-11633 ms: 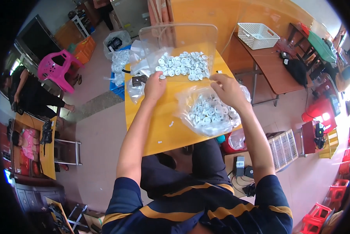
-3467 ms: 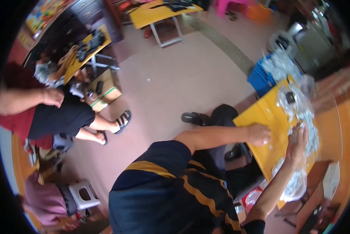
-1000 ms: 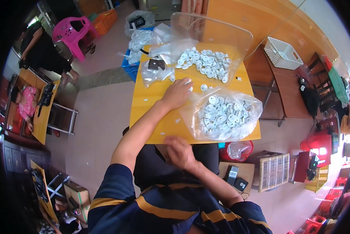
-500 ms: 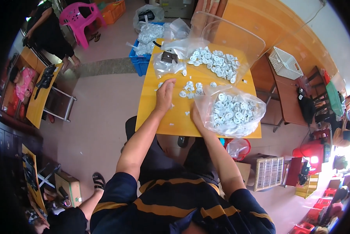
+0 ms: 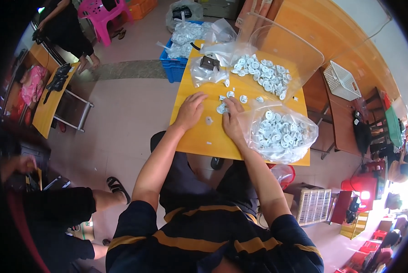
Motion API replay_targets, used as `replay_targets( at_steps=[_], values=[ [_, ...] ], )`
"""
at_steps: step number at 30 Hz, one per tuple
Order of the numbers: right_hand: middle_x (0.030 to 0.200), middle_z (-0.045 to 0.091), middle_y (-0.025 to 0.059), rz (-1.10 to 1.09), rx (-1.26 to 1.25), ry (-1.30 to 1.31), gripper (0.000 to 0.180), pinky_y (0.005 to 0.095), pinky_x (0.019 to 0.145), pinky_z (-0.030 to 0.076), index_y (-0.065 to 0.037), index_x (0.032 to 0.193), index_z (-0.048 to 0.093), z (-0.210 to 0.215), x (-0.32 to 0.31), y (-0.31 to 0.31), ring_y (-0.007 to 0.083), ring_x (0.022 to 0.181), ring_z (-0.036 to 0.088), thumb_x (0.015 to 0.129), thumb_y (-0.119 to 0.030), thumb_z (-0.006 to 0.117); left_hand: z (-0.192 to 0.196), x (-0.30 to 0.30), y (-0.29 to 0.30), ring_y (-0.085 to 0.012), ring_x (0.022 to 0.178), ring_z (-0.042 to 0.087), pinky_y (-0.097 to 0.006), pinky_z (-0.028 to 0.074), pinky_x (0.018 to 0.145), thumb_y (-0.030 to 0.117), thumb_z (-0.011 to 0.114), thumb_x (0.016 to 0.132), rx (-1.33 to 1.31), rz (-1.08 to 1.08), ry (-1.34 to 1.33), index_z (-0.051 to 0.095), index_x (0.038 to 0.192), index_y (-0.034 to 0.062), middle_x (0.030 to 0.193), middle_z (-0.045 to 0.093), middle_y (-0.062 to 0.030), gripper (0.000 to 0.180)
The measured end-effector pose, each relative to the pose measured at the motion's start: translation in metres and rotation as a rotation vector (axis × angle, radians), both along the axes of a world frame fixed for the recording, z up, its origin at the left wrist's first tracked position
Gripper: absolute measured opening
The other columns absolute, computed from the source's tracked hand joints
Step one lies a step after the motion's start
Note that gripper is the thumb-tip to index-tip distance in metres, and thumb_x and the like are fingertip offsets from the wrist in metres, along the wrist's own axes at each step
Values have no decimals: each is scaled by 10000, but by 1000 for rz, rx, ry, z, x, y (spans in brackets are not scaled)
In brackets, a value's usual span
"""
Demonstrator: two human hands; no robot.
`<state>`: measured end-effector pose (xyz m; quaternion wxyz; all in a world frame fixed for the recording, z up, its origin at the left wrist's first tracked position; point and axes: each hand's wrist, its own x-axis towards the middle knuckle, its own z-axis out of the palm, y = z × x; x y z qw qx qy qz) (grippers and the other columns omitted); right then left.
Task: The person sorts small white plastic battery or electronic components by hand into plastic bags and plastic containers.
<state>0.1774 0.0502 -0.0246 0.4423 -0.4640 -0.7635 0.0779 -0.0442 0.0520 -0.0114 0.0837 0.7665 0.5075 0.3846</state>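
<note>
My left hand (image 5: pixel 190 112) rests over the left part of the yellow table (image 5: pixel 192 142), fingers stretched out and curving right; nothing shows in it. My right hand (image 5: pixel 232 123) reaches onto a small group of round white plastic pieces (image 5: pixel 221 108), its fingers apart and touching them. Single loose white pieces (image 5: pixel 243 98) lie just beyond its fingertips. Right of that forearm, a clear plastic bag (image 5: pixel 254 150) full of the same white pieces stands with its mouth open. A larger heap of white pieces (image 5: pixel 270 75) lies at the table's far side.
A clear plastic guard (image 5: pixel 320 50) surrounds the far heap. A dark brown box-like item (image 5: pixel 209 63) lies on clear film. Behind the table stands a blue crate (image 5: pixel 174 68) with bagged pieces. Another person's leg (image 5: pixel 108 199) extends at lower left; a white basket (image 5: pixel 342 82) sits at right.
My right hand has moved forward and left from beside the bag onto the small pieces. My left hand has turned, its fingers now leaning right. The person at lower left has come further into view.
</note>
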Motion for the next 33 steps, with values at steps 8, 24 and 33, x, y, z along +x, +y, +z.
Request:
replay_targets(
  at_steps=[8,24,33],
  values=[
    [1298,610,222,168,-71,139,500,431,989,517,-52,1316,601,0,5,-6,401,1164,615,832,48,677,20,17,-42,-340,1237,595,-428,471,1071,205,731,866,-67,-186,-27,667,1277,47,1284,665,-141,444],
    [1238,605,208,-34,-32,84,523,467,1015,475,-49,1302,581,11,14,-26,401,1165,586,799,-27,723,19,22,-44,-337,1245,581,-441,466,1066,197,766,847,-49,-120,11,622,1357,120,1357,624,-133,536],
    [1246,601,182,44,-135,116,534,419,1003,470,-56,1335,570,-8,23,-34,348,1157,584,810,34,604,14,21,-43,-348,1340,503,-482,390,1139,301,749,873,-81,-128,255,576,1420,136,1464,551,-130,597]
  ],
)
